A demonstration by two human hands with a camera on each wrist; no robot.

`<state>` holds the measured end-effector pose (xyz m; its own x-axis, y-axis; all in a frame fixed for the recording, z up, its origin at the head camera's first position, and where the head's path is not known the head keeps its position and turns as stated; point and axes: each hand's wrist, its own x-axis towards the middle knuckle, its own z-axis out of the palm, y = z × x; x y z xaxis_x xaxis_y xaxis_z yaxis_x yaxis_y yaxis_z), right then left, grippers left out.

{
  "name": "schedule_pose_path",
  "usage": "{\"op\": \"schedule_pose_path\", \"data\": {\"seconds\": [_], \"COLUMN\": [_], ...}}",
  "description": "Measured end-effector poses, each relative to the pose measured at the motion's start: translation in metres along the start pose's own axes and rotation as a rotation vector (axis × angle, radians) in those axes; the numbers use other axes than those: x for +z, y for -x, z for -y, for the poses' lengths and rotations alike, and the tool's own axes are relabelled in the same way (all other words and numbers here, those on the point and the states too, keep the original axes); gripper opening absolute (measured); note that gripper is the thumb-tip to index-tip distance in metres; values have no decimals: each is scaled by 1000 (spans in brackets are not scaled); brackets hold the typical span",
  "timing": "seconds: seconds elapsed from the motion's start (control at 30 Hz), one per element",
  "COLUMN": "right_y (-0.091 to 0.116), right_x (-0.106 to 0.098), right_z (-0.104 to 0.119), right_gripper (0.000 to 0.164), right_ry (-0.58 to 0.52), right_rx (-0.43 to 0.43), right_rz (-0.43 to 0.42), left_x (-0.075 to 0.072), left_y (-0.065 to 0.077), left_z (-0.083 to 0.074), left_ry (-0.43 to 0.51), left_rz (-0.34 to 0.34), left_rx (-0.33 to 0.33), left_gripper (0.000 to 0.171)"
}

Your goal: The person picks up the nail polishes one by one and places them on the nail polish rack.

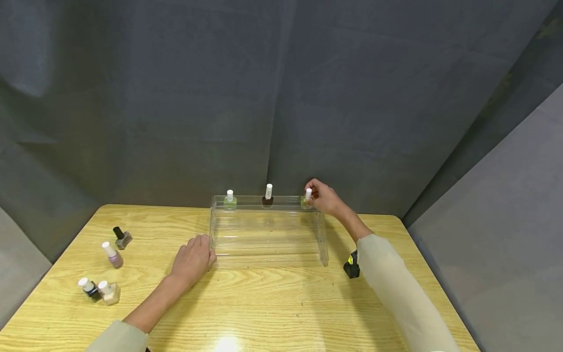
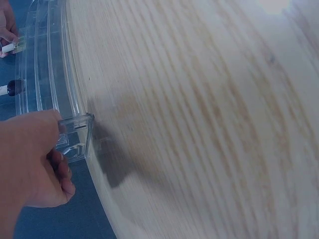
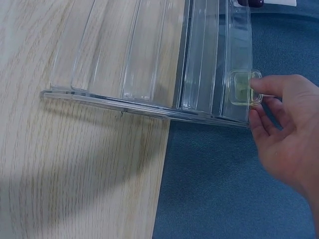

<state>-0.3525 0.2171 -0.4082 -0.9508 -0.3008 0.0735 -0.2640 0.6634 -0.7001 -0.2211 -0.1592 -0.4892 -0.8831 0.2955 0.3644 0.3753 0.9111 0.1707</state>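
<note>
A clear acrylic tiered rack (image 1: 268, 261) stands on the wooden table. My left hand (image 1: 193, 258) grips its front left corner, with the fingers curled in the left wrist view. At the top tier's right end, my right hand (image 1: 324, 197) pinches a yellow-green nail polish bottle with a white cap (image 1: 309, 193); in the right wrist view, thumb and fingers meet around the bottle (image 3: 243, 88). A pale green nail polish bottle (image 1: 230, 200) stands on the same tier at the left. Between them is a dark nail polish bottle (image 1: 267, 199).
At the table's left lie a grey nail polish bottle with a black cap (image 1: 123, 239), a lilac one (image 1: 115, 259), a black one (image 1: 93, 292) and a cream one (image 1: 111, 295). A black and yellow object (image 1: 352, 266) sits near the right sleeve. Dark cloth (image 1: 198, 122) hangs behind.
</note>
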Motion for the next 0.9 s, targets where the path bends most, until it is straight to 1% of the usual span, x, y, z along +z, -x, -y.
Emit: {"op": "schedule_pose_path", "data": {"seconds": [0.27,0.4,0.53,0.7,0.9], "right_y": [2,2,4,11,32], "right_x": [0,0,-3,-14,-36], "right_z": [2,1,2,8,23], "right_gripper": [26,27,32,38,37], "right_ry": [-48,-37,-9,45,93], "right_rx": [-1,-1,3,4,-18], "right_rz": [16,18,6,-35,-42], "left_x": [0,0,0,1,3], "left_y": [1,1,-1,-3,-5], "left_z": [0,-1,-1,-1,2], "left_ry": [-11,-11,-11,-8,-17], "left_rz": [-16,-21,-20,-22,-37], "left_rx": [6,7,6,6,21], "left_gripper": [23,23,22,22,21]}}
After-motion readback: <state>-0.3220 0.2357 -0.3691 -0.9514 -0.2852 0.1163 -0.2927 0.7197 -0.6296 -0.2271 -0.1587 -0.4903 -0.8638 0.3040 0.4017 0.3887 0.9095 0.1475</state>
